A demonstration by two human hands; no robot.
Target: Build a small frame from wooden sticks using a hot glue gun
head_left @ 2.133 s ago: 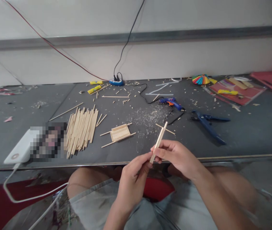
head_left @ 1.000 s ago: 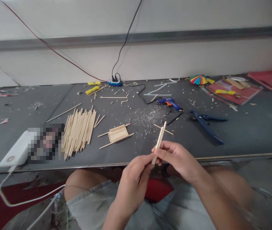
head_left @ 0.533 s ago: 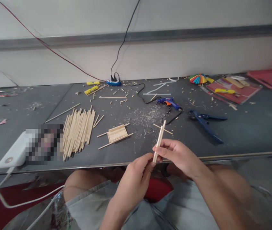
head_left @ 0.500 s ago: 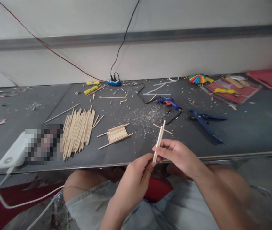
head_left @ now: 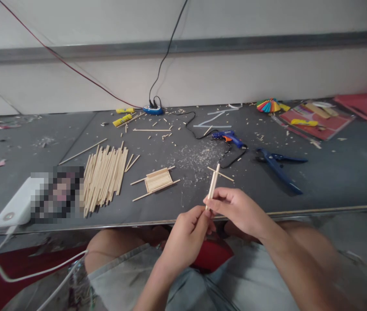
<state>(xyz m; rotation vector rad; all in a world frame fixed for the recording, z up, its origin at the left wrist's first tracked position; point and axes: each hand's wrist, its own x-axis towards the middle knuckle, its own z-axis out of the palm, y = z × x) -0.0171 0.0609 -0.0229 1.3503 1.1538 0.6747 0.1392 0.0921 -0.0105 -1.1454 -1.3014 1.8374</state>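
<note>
Between my two hands a few short wooden sticks (head_left: pixel 214 183) stand bunched together, nearly upright, above the table's front edge. My right hand (head_left: pixel 235 207) pinches them around the lower half with thumb and fingers. At their bottom ends, my left hand (head_left: pixel 191 231) has its thumb and fingers closed on them. One stick in the bunch reaches higher than the other. A small assembled piece of wooden sticks (head_left: pixel 158 180), a flat panel with longer rails, lies on the table to the left of my hands. Farther left is a pile of loose wooden sticks (head_left: pixel 105 177).
A blue glue gun (head_left: pixel 227 137) and blue-handled cutters (head_left: pixel 279 168) lie beyond my hands. A thin stick (head_left: pixel 225 175) lies just behind the bunch. A white power bank (head_left: pixel 18 205) is at left, a blue socket (head_left: pixel 153 110) by the wall. Wood scraps litter the table.
My left hand has slid slightly lower on the sticks, and their bottom ends now sit higher against my right fingers. The bunch has shifted a little left.
</note>
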